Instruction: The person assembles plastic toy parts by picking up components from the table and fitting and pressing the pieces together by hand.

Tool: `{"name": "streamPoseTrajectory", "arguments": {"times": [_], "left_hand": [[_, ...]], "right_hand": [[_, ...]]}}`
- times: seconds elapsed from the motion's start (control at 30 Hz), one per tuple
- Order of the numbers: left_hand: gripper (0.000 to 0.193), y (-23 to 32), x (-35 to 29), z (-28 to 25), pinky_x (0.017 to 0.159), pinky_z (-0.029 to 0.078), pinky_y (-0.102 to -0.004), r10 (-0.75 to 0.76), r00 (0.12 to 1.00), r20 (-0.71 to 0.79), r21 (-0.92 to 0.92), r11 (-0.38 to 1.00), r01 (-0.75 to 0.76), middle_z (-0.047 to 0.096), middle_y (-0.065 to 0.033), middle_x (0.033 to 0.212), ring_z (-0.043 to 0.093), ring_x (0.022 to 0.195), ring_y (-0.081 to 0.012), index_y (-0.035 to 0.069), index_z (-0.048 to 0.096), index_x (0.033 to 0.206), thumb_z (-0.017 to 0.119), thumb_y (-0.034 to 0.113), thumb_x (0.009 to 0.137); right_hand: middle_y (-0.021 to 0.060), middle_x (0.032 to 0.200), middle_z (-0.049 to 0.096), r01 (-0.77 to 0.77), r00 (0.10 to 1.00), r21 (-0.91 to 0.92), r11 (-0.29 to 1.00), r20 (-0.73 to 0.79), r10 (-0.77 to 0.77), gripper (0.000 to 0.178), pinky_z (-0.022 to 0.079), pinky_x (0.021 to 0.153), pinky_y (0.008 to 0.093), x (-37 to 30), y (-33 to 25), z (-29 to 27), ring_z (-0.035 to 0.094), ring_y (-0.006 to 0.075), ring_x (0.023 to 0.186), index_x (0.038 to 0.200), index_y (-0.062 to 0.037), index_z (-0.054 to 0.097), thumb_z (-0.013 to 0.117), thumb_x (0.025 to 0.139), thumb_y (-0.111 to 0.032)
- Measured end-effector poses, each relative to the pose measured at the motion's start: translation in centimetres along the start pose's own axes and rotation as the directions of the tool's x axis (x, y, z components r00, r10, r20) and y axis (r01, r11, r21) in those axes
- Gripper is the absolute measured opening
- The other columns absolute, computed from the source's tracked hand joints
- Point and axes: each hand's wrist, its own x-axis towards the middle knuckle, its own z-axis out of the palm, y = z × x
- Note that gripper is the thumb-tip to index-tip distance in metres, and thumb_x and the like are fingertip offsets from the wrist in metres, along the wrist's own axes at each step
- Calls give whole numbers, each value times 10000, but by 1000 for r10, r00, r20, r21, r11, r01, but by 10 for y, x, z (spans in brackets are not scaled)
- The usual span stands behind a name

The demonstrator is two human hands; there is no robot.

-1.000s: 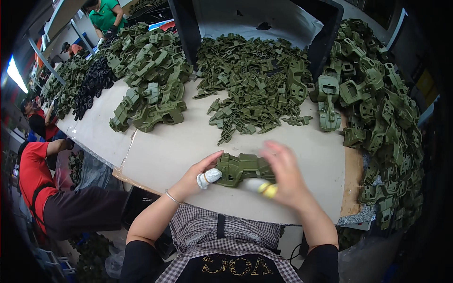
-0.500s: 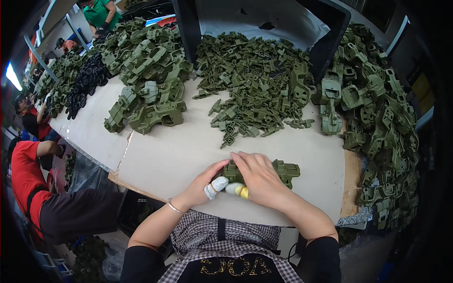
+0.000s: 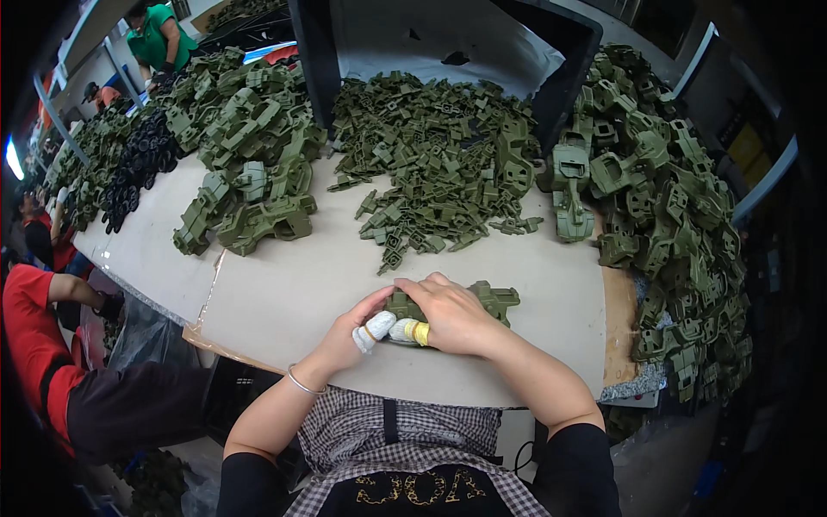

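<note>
On the pale tabletop before me lies an olive-green plastic toy vehicle body (image 3: 496,302), partly covered by my hands. My left hand (image 3: 355,326) grips its left end, with a white wrap on the thumb. Over its middle, my right hand (image 3: 448,312) presses down with fingers bent round it, its thumb wrapped in white and yellow. Both wrapped thumbs meet at the near side. What lies under my palms is hidden. Beyond my hands spreads a heap of small olive-green plastic parts (image 3: 431,164).
Larger vehicle bodies are piled at left (image 3: 258,185) and right (image 3: 663,189). A dark bin (image 3: 560,95) lies on its side behind the small parts. Black wheels (image 3: 142,164) are heaped far left. A co-worker in red (image 3: 34,345) sits left; another in green (image 3: 161,39) stands farther back.
The whole view has shifted, so the table and piles sit farther left in it. My hands keep the same hold on the vehicle body.
</note>
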Motion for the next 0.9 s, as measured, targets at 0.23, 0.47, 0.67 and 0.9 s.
{"name": "streamPoseTrajectory", "arguments": {"times": [0.23,0.47,0.67,0.9], "left_hand": [[466,4,15,-3,959,348,-266,-47,997,-59,28,998,48,485,-87,1238,464,1121,-148,23,363,1313,507,32,869],[429,-6,35,-15,936,367,-255,-166,986,0,-43,985,165,512,-66,1202,470,1100,-126,29,436,1262,522,-8,843],[657,-3,4,-12,952,370,-294,-78,987,140,-60,994,87,445,-106,1228,456,1132,-179,36,245,1362,604,49,811],[684,13,-14,2,987,359,-337,-56,990,132,54,997,50,419,-135,1266,430,1180,-223,22,286,1340,665,83,774]], "right_hand": [[150,1073,545,38,981,-146,989,-181,-64,558,392,878,377,-11,4,-6,486,296,1025,1181,1,472,663,705,-218],[142,1008,548,-25,992,-22,999,-121,22,444,403,840,382,-1,16,-6,496,291,972,1082,12,513,656,713,-190],[157,1082,502,63,951,-84,994,-298,-86,540,393,856,397,-32,-6,20,473,316,993,1132,41,458,669,715,-229],[206,1184,451,87,975,-107,990,-194,-107,648,326,952,407,-43,-17,2,392,350,1122,1223,66,386,669,693,-176]]}}
